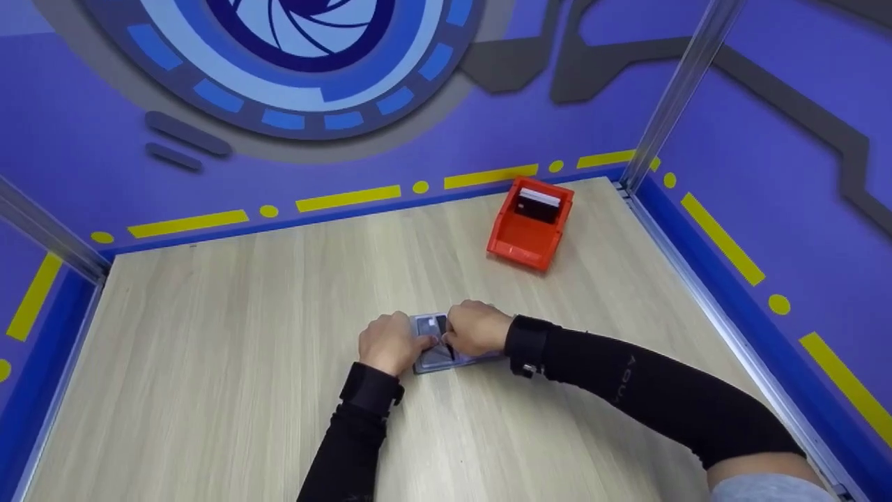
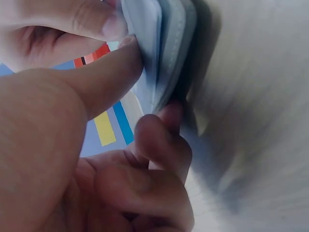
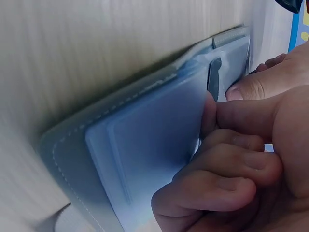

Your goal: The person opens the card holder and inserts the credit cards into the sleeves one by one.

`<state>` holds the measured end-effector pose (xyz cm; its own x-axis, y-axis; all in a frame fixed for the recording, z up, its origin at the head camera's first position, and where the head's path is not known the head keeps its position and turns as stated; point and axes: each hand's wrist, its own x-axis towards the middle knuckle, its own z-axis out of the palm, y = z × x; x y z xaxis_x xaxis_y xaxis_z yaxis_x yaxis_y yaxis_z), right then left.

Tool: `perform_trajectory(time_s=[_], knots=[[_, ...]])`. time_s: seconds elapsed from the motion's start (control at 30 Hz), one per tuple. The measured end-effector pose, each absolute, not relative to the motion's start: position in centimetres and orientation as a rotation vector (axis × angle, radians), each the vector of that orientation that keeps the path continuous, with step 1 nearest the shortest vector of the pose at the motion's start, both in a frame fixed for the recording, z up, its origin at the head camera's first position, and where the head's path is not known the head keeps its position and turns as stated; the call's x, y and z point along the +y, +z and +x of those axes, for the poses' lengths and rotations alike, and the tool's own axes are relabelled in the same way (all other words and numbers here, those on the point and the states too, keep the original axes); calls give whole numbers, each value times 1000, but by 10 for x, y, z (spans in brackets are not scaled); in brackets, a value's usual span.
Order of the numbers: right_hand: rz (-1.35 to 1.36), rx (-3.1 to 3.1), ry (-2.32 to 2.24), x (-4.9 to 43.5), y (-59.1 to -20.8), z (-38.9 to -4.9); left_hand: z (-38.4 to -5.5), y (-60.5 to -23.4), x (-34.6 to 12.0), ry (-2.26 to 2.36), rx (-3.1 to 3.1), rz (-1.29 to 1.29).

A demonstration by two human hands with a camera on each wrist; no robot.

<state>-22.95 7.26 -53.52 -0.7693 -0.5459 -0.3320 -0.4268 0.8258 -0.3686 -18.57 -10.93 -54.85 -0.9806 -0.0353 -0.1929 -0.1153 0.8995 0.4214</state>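
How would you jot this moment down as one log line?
left hand: grips wallet edge | right hand: pinches at clear sleeve in wallet | red bin: on table, beyond right hand

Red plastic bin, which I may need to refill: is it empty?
No, black and white card-like items sit inside the red plastic bin at its far end.

grey wallet (image 2: 161, 46) in left hand (image 2: 63, 152)

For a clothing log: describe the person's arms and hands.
The left hand and right hand are ungloved. Each wrist has a black band; a close-fitting black sleeve covers each forearm, the right one bearing faint grey lettering. Light grey cloth shows at the right upper arm.
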Motion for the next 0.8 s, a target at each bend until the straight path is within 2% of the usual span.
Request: perform_trajectory(time_s=[0.5,0.8], knots=[[-633,2615,-480,108,-504,-260,-186,-546,-110,632,2880,-136],[-520,2620,-317,137,-517,-273,-186,-547,-108,625,2884,-133]])
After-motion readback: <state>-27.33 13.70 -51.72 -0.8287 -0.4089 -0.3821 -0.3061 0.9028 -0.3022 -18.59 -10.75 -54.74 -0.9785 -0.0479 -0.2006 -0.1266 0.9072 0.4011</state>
